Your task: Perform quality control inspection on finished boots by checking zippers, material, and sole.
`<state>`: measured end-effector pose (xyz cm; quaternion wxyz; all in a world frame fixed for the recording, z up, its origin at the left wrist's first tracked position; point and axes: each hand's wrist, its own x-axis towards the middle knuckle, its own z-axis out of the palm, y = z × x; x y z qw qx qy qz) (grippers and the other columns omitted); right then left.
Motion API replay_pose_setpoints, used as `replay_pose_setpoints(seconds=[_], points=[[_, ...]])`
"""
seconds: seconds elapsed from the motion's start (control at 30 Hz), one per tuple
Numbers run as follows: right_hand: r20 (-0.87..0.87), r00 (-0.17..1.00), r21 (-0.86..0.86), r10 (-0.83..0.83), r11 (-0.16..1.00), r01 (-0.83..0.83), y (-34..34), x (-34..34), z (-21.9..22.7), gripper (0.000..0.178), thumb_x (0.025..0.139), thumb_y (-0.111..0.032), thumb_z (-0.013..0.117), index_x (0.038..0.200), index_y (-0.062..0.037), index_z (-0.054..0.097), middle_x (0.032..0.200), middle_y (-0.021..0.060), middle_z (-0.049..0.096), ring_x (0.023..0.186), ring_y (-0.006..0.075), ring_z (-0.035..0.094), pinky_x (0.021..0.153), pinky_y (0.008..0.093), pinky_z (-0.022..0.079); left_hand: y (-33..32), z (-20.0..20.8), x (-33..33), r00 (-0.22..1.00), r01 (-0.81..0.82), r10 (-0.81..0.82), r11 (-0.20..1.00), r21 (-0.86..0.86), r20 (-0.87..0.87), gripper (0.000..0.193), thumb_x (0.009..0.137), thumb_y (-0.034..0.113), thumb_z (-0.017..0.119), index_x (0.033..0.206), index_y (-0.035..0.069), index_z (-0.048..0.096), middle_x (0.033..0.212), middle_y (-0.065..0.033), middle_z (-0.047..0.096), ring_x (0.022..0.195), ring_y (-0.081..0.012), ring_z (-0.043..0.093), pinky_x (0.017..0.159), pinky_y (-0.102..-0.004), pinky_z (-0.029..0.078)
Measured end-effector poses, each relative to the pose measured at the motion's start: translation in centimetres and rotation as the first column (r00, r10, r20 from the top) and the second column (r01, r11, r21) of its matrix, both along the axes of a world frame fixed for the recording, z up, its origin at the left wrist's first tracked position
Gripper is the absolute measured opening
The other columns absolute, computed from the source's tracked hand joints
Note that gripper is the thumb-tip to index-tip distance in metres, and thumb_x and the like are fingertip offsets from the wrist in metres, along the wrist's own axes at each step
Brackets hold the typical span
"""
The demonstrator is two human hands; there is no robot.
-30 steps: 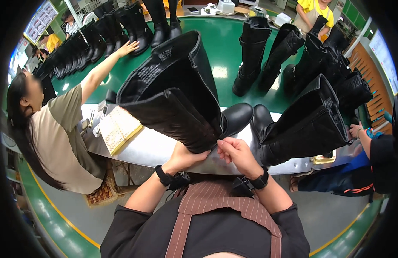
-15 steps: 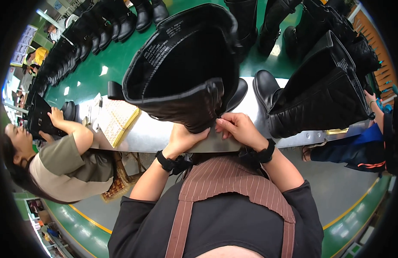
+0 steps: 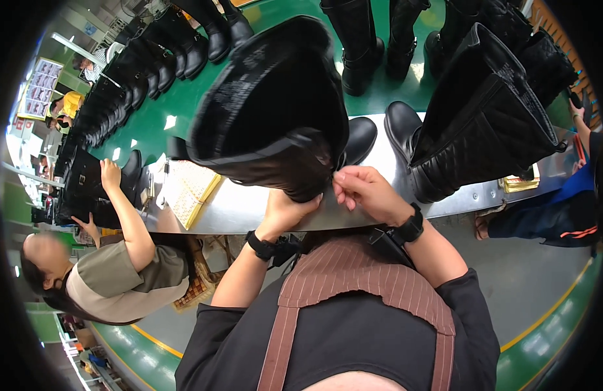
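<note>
A tall black boot (image 3: 265,163) stands in front of me at the edge of the metal table, its wide top opening towards me and its shaft slightly blurred. My left hand (image 3: 285,214) is wrapped round the lower back of this boot. Close to the boot's right side, my right hand (image 3: 372,194) is closed in a pinch at the seam; anything between the fingertips is too small to make out. The boot's toe (image 3: 360,139) shows beyond the shaft. To the right, a second black boot (image 3: 474,133) leans with its top towards the right.
A stack of printed paper sheets (image 3: 187,192) lies on the metal table (image 3: 249,218) at left. Beyond it, several black boots (image 3: 171,49) line a green surface (image 3: 142,127). A co-worker (image 3: 129,274) handles a boot (image 3: 86,182) at left; another person (image 3: 549,212) stands at right.
My right hand has shifted slightly right, staying pinched beside the boot. The boot top has tilted a little leftward. My left hand keeps its hold. The view has shifted slightly.
</note>
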<state>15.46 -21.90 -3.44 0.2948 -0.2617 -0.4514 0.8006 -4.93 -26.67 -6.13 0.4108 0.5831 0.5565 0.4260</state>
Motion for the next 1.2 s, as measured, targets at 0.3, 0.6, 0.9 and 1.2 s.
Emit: replay_pose_setpoints(seconds=[0.3,0.6,0.9,1.2], points=[[0.126,0.99,0.387,-0.069,0.922,0.014,0.0,0.6,8.9,0.028,0.098,-0.022,0.055,0.085,0.0017,0.064,0.074,0.0029,0.063,0.06,0.0077,0.058,0.055,0.0203,0.046,0.7,0.3,-0.2,0.993,0.116,-0.117,0.993,0.019,0.022,0.047,0.069,0.009,0.08,0.108,0.005,0.054,0.1,-0.0027,0.058,0.094,-0.0144,0.057,0.084,-0.0316,0.048],[0.155,0.981,0.438,-0.119,0.898,0.04,0.6,-0.2,8.3,0.031,0.096,-0.025,0.058,0.081,0.0018,0.064,0.067,0.0035,0.061,0.058,0.0074,0.056,0.053,0.0232,0.048,-1.9,9.1,-1.6,0.945,-0.128,0.318,0.581,0.804,-0.08,0.092,0.074,0.021,0.071,0.143,0.0,0.014,0.146,-0.0189,0.023,0.135,-0.0319,0.026,0.112,-0.0471,0.022],[0.186,0.962,0.517,-0.199,0.852,0.076,0.2,-0.3,8.1,0.027,0.097,-0.023,0.057,0.084,-0.0002,0.065,0.068,0.0021,0.062,0.06,0.0064,0.057,0.054,0.0224,0.047,-0.9,20.1,3.9,0.408,0.114,0.702,0.595,0.796,-0.583,0.048,0.063,0.016,0.078,0.11,0.01,0.068,0.085,-0.0046,0.049,0.092,-0.0267,0.046,0.102,-0.0482,0.034],[0.167,0.963,0.562,-0.212,0.823,0.084,-0.2,-0.2,8.1,0.029,0.097,-0.024,0.056,0.082,-0.001,0.065,0.066,0.001,0.06,0.059,0.0061,0.056,0.053,0.0224,0.046,0.7,19.1,4.3,0.691,0.047,0.617,0.483,0.875,-0.378,0.049,0.06,0.0,0.071,0.109,0.008,0.065,0.08,-0.003,0.053,0.08,-0.025,0.045,0.092,-0.0434,0.039]])
